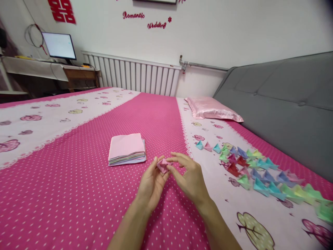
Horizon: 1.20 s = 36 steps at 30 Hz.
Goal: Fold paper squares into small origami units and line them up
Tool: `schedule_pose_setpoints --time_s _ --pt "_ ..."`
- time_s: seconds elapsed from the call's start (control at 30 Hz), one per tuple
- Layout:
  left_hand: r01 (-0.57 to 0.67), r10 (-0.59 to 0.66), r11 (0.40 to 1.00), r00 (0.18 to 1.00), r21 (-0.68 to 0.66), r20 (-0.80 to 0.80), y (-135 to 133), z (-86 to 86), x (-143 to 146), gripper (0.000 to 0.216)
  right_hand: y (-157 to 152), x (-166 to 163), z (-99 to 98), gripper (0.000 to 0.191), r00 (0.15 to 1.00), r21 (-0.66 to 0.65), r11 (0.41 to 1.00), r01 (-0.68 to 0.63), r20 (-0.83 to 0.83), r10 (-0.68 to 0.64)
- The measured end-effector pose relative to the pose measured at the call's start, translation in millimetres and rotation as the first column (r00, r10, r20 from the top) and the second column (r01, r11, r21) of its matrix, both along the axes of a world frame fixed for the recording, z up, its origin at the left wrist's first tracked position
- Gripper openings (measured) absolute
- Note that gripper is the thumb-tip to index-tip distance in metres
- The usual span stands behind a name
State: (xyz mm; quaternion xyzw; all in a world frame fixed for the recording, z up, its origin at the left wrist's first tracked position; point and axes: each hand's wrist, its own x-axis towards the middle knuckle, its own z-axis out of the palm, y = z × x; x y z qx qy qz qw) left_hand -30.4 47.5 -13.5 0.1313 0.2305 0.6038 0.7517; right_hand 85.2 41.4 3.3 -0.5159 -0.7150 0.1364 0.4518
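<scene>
Pink dotted bed [78,194]: left hand [151,182] and right hand [191,177] met mid-bed, fingertips pinching pink folded paper [163,164] between them.

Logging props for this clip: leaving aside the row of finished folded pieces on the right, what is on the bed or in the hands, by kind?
stack of coloured paper sheets: 1
pink folded paper piece, pinched between left hand and right hand: 1
pink satin pillow: 1
Total: 3
</scene>
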Motion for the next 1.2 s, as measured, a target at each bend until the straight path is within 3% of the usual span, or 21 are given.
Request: schedule_pose_setpoints --time_s 0.47,0.7,1.0,1.2 --pt "0.031 -0.031 0.999 1.0 0.016 -0.002 0.6 -5.1 1.4 0.017 2.0 -3.0 -7.5 0.018 0.977 0.146 0.985 0.095 0.174 -0.12" --pt "-0.004 0.008 1.0 0.993 0.031 -0.114 -2.5 -7.2 3.0 0.022 0.7 -3.6 -11.7 0.02 0.957 0.161 0.976 0.147 0.227 -0.182" --pt "-0.019 0.031 0.998 0.974 0.052 -0.223 1.7 -10.9 3.7 0.018 0.0 -5.0 -8.0 0.019 0.979 0.162 0.984 0.073 0.174 -0.102" --pt "-0.017 0.03 0.998 0.966 0.055 -0.257 0.5 -7.2 2.7 0.021 1.0 -2.7 -3.4 0.025 0.996 0.083 0.996 0.022 0.087 -0.029"
